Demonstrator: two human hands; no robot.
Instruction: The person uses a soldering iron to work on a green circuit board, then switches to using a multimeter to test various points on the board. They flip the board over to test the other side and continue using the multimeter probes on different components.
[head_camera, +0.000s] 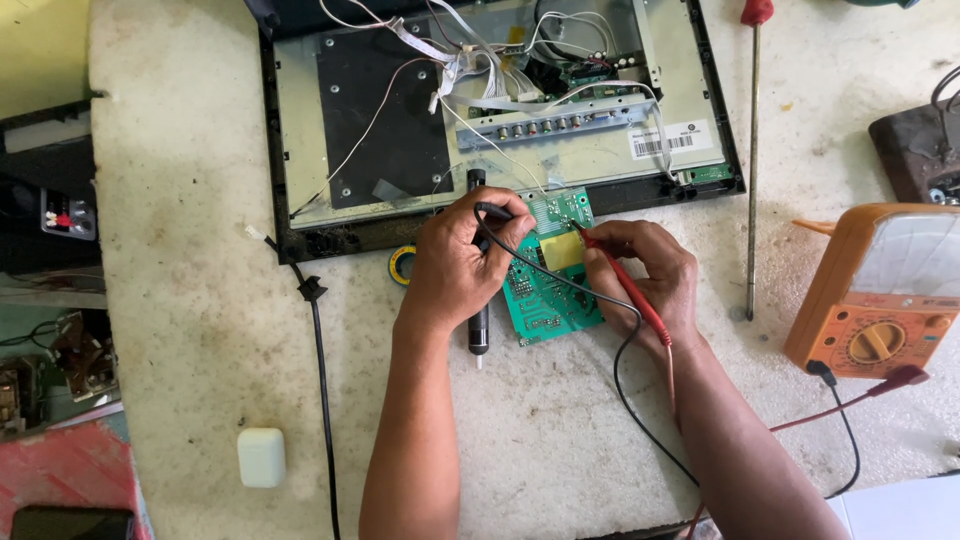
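Our left hand pinches the black probe, right hand the red probe, both on the green circuit board mid-desk, by the open TV; a slipped tip could bridge contacts; trailing leads may drag the meter.

- The green circuit board lies flat on the pale worktop, near the middle of the scene, just in front of the opened flat-panel chassis. It is turned slightly askew, its far end close to the chassis edge. A yellow block sits on its upper face, with white markings and small parts around it.
- The black probe is a thin dark rod, tilted, its tip down at the board's left side; a black lead curves from it across the board toward the near edge.
- The red probe is a slim red rod, slanted, its tip touching the board beside the yellow block; its red lead trails to the near right.
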